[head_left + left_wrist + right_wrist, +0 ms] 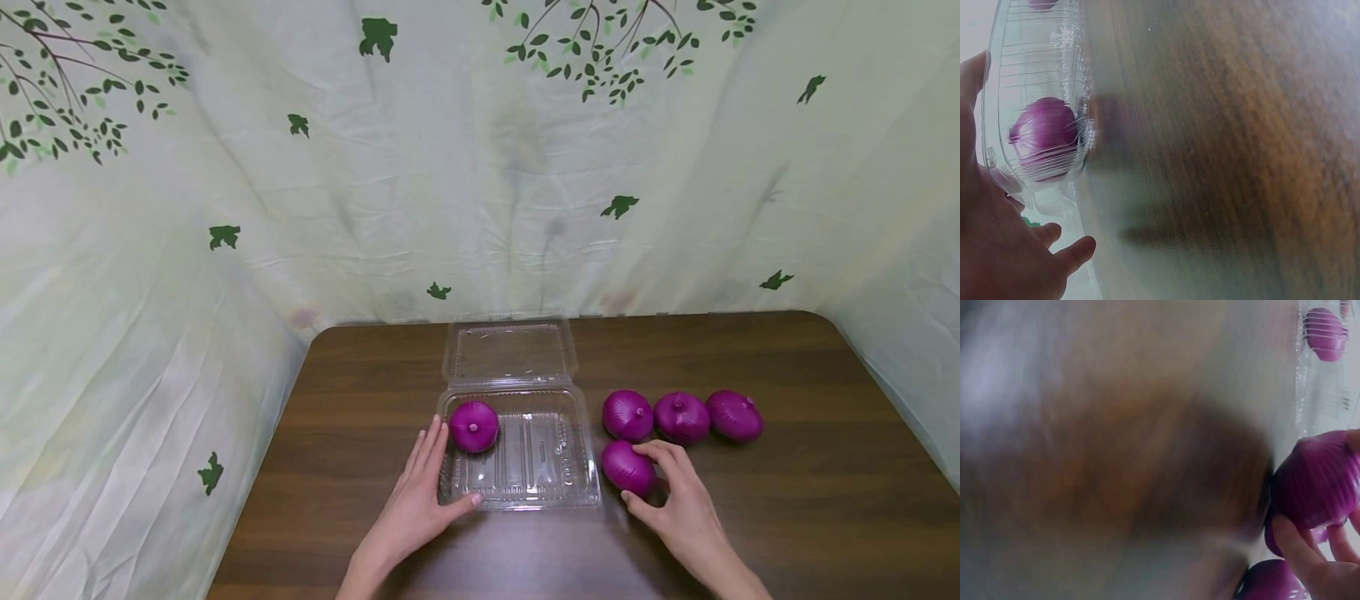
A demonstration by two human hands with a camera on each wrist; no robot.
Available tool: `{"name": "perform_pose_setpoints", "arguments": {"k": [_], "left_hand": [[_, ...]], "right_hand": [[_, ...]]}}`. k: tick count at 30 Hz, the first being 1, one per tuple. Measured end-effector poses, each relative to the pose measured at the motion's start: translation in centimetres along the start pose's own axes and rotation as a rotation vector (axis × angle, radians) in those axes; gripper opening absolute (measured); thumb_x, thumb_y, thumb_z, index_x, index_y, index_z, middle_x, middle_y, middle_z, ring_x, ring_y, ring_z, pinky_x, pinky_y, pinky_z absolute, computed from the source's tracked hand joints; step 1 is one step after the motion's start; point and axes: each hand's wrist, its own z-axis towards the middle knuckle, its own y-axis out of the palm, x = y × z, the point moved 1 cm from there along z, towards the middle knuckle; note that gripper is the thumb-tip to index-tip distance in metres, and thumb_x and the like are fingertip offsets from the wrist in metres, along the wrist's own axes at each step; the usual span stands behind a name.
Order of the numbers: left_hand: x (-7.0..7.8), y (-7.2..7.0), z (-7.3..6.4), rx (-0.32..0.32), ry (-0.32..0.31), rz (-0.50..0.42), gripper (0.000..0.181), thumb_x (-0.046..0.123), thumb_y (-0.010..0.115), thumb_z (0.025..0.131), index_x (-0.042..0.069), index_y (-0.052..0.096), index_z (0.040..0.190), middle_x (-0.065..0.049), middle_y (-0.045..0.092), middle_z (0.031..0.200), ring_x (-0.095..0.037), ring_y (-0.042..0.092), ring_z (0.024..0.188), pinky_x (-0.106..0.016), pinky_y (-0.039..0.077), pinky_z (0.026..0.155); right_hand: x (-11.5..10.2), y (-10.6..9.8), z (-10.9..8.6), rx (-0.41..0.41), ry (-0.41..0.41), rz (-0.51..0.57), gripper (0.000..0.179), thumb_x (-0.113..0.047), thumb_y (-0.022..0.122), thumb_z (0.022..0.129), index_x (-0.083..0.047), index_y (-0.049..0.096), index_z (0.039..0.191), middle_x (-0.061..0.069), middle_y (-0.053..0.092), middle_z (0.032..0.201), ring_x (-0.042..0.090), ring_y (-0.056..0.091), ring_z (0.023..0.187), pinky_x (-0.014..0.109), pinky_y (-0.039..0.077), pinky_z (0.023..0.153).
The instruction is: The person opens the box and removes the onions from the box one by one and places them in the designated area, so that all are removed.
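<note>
A clear plastic clamshell container (517, 492) lies on the table with its lid folded back. One purple onion (474, 427) sits inside at the container's left end. My left hand (422, 492) rests against the left side, fingers extended along the wall and thumb at the front rim. Just right of the container, my right hand (678, 504) grips another purple onion (627, 467) between thumb and fingers; in the right wrist view this onion (1316, 481) shows close up. Behind it stand three more onions in a row, the nearest one (627, 415) almost touching it.
The other two onions in the row are a middle onion (681, 417) and a right-hand onion (734, 416). The container's lid (510, 350) reaches toward the back edge of the brown wooden table (825, 467). A leaf-patterned white curtain (480, 167) hangs behind and at both sides.
</note>
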Motion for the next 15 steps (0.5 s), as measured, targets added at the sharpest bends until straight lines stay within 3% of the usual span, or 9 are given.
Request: {"name": "perform_pose_setpoints", "arguments": {"k": [4,8,11,15], "left_hand": [[0.0,0.0,0.0,-0.004,-0.005,-0.003,0.111,0.057,0.076,0.078,0.014,0.014,0.159,0.002,0.003,0.165,-0.032,0.006,0.149,-0.060,0.019,0.112],[0.1,0.0,0.0,-0.011,-0.010,-0.002,0.112,0.057,0.076,0.078,0.014,0.013,0.159,0.003,0.002,0.165,-0.031,0.005,0.149,-0.059,0.018,0.113],[0.1,0.0,0.0,-0.012,-0.011,-0.003,0.112,0.057,0.076,0.078,0.014,0.013,0.159,0.003,0.001,0.165,-0.031,0.005,0.149,-0.059,0.018,0.113],[0.1,0.0,0.0,-0.008,-0.009,-0.006,0.112,0.056,0.077,0.078,0.014,0.013,0.159,0.003,0.002,0.165,-0.031,0.006,0.149,-0.059,0.018,0.113]], "right_hand": [[0.4,-0.4,0.2,-0.029,-0.037,-0.039,0.067,-0.006,0.089,0.065,-0.014,0.060,0.125,-0.001,0.051,0.126,0.019,0.055,0.110,0.024,0.048,0.086],[0.9,-0.8,0.3,-0.053,-0.111,-0.032,0.067,-0.003,0.088,0.062,-0.013,0.062,0.124,-0.003,0.050,0.126,0.018,0.051,0.113,0.006,0.028,0.096],[1.1,-0.9,0.4,-0.059,-0.158,-0.019,0.064,-0.001,0.087,0.062,-0.011,0.064,0.121,0.000,0.051,0.126,0.020,0.050,0.115,0.004,0.023,0.098],[1.1,-1.0,0.3,-0.059,-0.151,-0.011,0.057,-0.004,0.087,0.068,-0.012,0.064,0.119,0.004,0.053,0.130,0.022,0.050,0.118,0.003,0.022,0.098]]}}
